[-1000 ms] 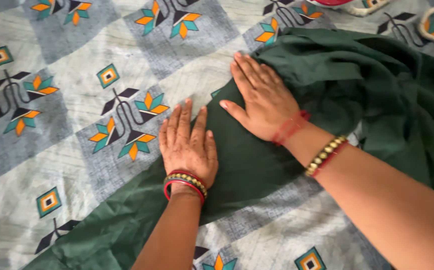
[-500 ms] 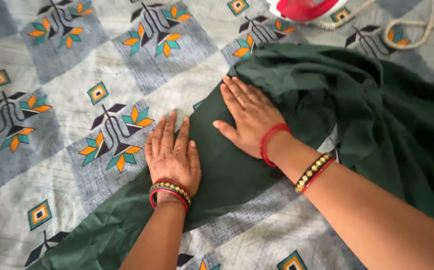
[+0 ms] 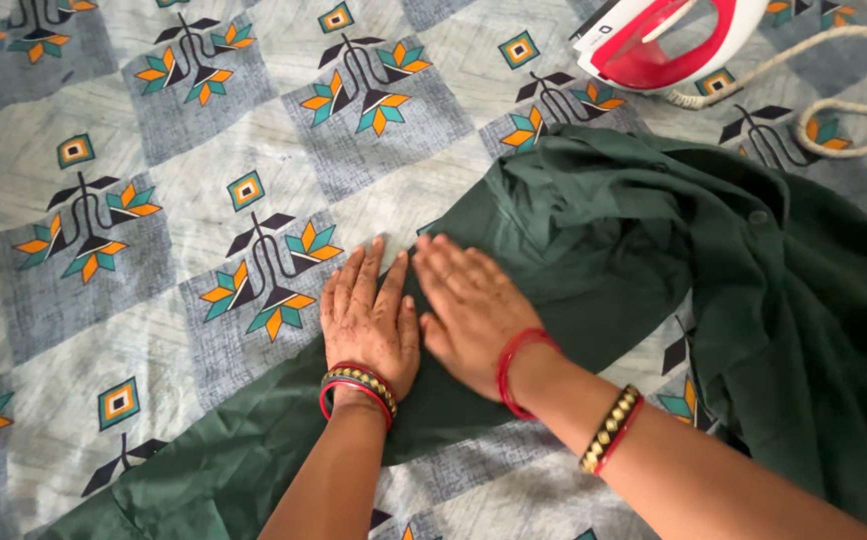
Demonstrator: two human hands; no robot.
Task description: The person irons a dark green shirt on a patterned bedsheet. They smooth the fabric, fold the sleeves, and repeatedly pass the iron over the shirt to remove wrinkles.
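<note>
On a patterned bedsheet (image 3: pixel 104 260): dark green cloth (image 3: pixel 594 260), spread flat near the middle, bunched at right. Left hand (image 3: pixel 367 315) and right hand (image 3: pixel 469 310) lay open, palms down, side by side on its edge. Red-and-white iron (image 3: pixel 669 40) with cord (image 3: pixel 834 85) stood beyond, apart.

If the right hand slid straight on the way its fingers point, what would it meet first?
The right hand lies flat on the green cloth, fingers pointing up and left. Going on, it would soon cross the cloth's edge onto the patterned sheet; nothing else seems to lie in that line.
</note>
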